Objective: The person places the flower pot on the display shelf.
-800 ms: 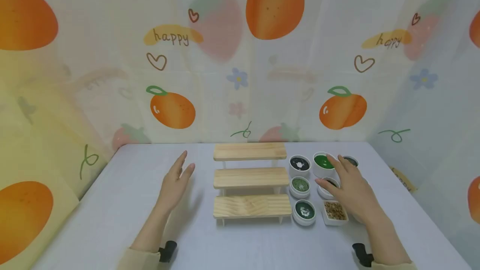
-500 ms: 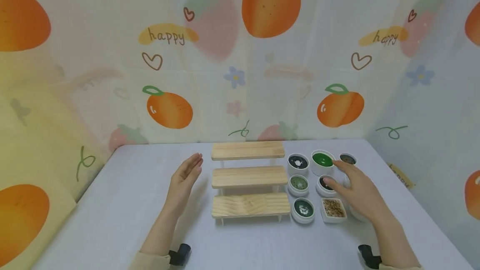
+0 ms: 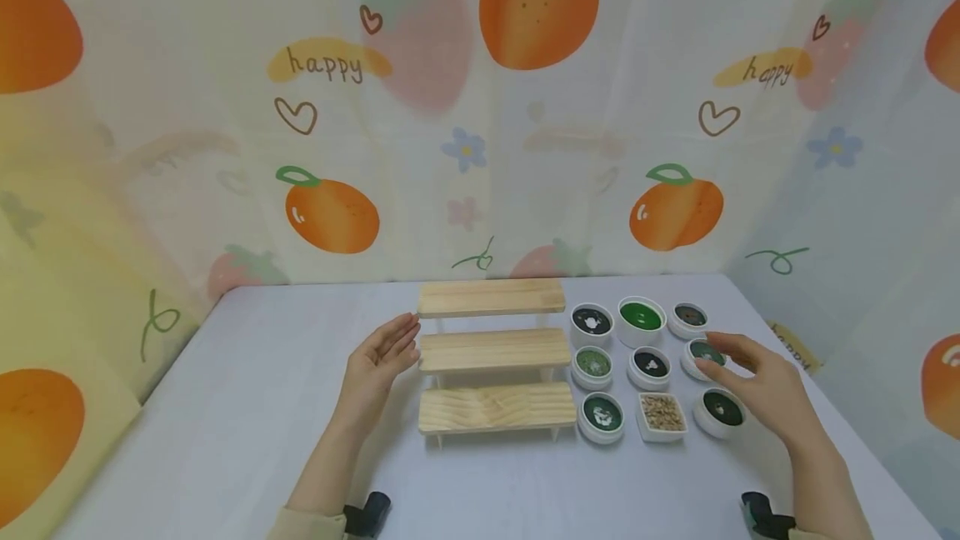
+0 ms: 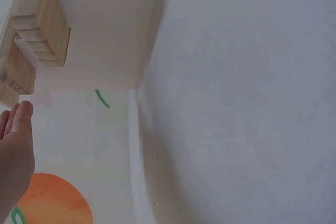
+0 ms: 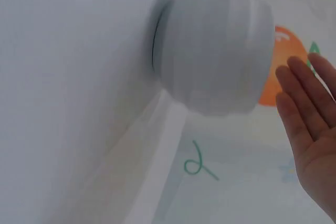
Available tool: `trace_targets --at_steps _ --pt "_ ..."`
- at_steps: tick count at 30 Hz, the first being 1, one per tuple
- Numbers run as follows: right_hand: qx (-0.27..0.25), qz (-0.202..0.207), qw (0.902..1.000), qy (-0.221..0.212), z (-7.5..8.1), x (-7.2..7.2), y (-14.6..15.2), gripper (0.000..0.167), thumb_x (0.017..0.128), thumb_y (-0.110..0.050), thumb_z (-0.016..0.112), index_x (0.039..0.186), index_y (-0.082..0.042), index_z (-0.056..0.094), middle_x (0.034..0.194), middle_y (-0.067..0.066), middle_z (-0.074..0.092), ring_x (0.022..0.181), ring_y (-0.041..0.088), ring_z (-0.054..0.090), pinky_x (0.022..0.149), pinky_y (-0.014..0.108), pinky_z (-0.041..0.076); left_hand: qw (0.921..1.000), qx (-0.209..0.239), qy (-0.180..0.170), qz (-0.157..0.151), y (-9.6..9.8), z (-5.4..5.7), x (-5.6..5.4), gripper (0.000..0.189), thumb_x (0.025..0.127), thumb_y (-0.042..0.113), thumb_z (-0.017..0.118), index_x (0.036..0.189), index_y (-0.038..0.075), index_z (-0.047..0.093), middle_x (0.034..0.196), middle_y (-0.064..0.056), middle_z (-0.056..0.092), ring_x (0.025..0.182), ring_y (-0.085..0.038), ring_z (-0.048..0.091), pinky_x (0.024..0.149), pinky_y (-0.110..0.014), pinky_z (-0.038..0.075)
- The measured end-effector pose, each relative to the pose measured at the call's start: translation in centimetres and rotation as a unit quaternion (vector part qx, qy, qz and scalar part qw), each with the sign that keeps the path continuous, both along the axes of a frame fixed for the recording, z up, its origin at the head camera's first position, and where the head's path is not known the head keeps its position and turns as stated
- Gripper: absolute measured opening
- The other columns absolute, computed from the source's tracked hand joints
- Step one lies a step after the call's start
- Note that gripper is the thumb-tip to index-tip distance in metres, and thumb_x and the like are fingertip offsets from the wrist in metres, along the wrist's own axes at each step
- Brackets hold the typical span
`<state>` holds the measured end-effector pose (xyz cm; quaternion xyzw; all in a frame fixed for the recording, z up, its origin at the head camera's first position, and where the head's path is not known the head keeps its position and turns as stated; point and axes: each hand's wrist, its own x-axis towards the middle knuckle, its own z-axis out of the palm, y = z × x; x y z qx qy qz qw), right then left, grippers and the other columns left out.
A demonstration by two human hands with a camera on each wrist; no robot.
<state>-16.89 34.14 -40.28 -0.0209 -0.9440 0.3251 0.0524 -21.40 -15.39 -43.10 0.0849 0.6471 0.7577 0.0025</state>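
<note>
My left hand [image 3: 378, 369] is raised beside the left end of the three-tier wooden shelf [image 3: 495, 350], its fingers loosely extended and holding nothing. Part of that hand shows below the wooden boards [image 4: 50, 30] in the left wrist view. My right hand [image 3: 776, 390] hovers at the right column of small white bowls, thumb and fingers apart. Its fingertips are over the edge of a bowl of green contents [image 3: 705, 352]; whether they touch it I cannot tell. In the right wrist view a white bowl [image 5: 215, 51] stands close to the straight fingers [image 5: 304, 98].
Several round bowls stand in rows right of the shelf, including one with bright green contents [image 3: 641, 317]. A square dish of brown bits [image 3: 662, 415] sits in front, beside a dark green bowl [image 3: 722, 411]. A fruit-printed cloth [image 3: 465, 148] hangs behind the white table [image 3: 480, 490].
My right hand has moved right and slightly down, uncovering bowls in the right column. The left hand has moved right, towards the shelf. The head view has shifted slightly.
</note>
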Motion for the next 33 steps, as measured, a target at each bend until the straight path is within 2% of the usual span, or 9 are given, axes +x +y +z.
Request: trace_targets --at_steps 1,4,6,8,13,18,23,28,33 --pt "-0.008 0.000 1.0000 -0.003 -0.1 -0.1 0.3 0.065 0.094 -0.048 0.061 0.142 -0.007 0.049 0.141 0.025 0.054 0.130 0.051 0.047 0.097 0.071 0.045 1.0000 -0.001 0.001 0.000 0.0 0.0 -0.1 0.060 0.092 -0.001 0.062 0.147 0.000 0.039 0.155 -0.017 0.042 0.134 -0.006 0.053 0.109 -0.015 0.046" --pt "-0.018 0.003 0.9998 -0.007 -0.3 -0.2 1.4 0.061 0.093 -0.045 0.064 0.139 -0.006 0.053 0.138 0.024 0.057 0.117 0.011 0.062 0.099 0.049 0.055 1.0000 -0.002 0.005 -0.002 -0.2 0.0 -0.3 0.060 0.090 -0.005 0.063 0.146 -0.003 0.040 0.154 -0.020 0.041 0.130 -0.003 0.055 0.109 -0.015 0.047" --pt "-0.017 0.005 0.9998 -0.012 -0.5 -0.3 1.9 0.059 0.093 -0.045 0.065 0.137 -0.007 0.055 0.136 0.023 0.060 0.101 -0.014 0.055 0.091 0.027 0.056 1.0000 -0.005 0.006 -0.004 -0.4 0.1 -0.4 0.061 0.089 -0.006 0.064 0.145 -0.004 0.040 0.154 -0.021 0.041 0.129 -0.003 0.056 0.109 -0.016 0.047" --pt "-0.015 0.007 0.9997 -0.015 -0.7 -0.3 2.4 0.058 0.091 -0.044 0.067 0.134 -0.006 0.058 0.133 0.022 0.062 0.091 -0.028 0.040 0.080 0.011 0.051 0.9999 -0.009 0.005 -0.006 -0.5 0.2 -0.4 0.062 0.088 -0.006 0.065 0.145 -0.004 0.041 0.152 -0.019 0.044 0.130 -0.005 0.057 0.109 -0.017 0.048" --pt "-0.035 0.042 0.9965 -0.063 -1.3 -0.2 3.3 0.053 0.093 -0.036 0.067 0.133 -0.002 0.058 0.127 0.018 0.066 0.090 -0.022 0.049 0.077 0.012 0.050 0.9998 -0.009 -0.001 -0.015 -0.6 0.2 -0.3 0.062 0.086 -0.006 0.067 0.143 -0.004 0.043 0.138 0.000 0.060 0.126 -0.004 0.060 0.108 -0.019 0.049" --pt "-0.058 0.073 0.9914 -0.092 -2.0 -0.1 4.2 0.051 0.095 -0.033 0.065 0.136 -0.004 0.055 0.123 -0.009 0.067 0.097 -0.022 0.051 0.082 0.018 0.051 0.9994 -0.002 0.009 -0.032 -0.5 0.1 -0.3 0.061 0.086 -0.007 0.067 0.142 -0.007 0.043 0.124 0.013 0.066 0.122 -0.004 0.062 0.106 -0.018 0.051" --pt "-0.101 0.107 0.9832 -0.107 -2.3 0.2 5.2 0.050 0.096 -0.027 0.062 0.139 -0.004 0.051 0.118 -0.031 0.061 0.105 -0.021 0.052 0.086 0.026 0.052 0.9990 0.010 0.008 -0.043 -0.3 0.1 -0.5 0.061 0.086 -0.008 0.066 0.142 -0.009 0.042 0.123 0.013 0.067 0.119 -0.001 0.063 0.106 -0.018 0.051" --pt "-0.161 0.160 0.9646 -0.133 -2.7 0.1 6.1 0.050 0.097 -0.016 0.058 0.143 -0.001 0.045 0.126 -0.028 0.061 0.113 -0.020 0.051 0.088 0.025 0.049 0.9991 0.013 0.001 -0.039 -0.3 -0.1 -0.7 0.061 0.086 -0.010 0.065 0.142 -0.009 0.042 0.125 0.010 0.067 0.122 -0.005 0.062 0.105 -0.018 0.051" --pt "-0.224 0.205 0.9402 -0.154 -3.4 0.0 6.9 0.053 0.096 -0.008 0.054 0.146 -0.001 0.040 0.132 -0.027 0.058 0.118 -0.019 0.049 0.090 0.022 0.047 0.9991 0.012 -0.005 -0.040 -0.4 -0.3 -0.7 0.061 0.086 -0.008 0.065 0.142 -0.008 0.042 0.139 -0.009 0.060 0.124 -0.007 0.062 0.106 -0.018 0.051"
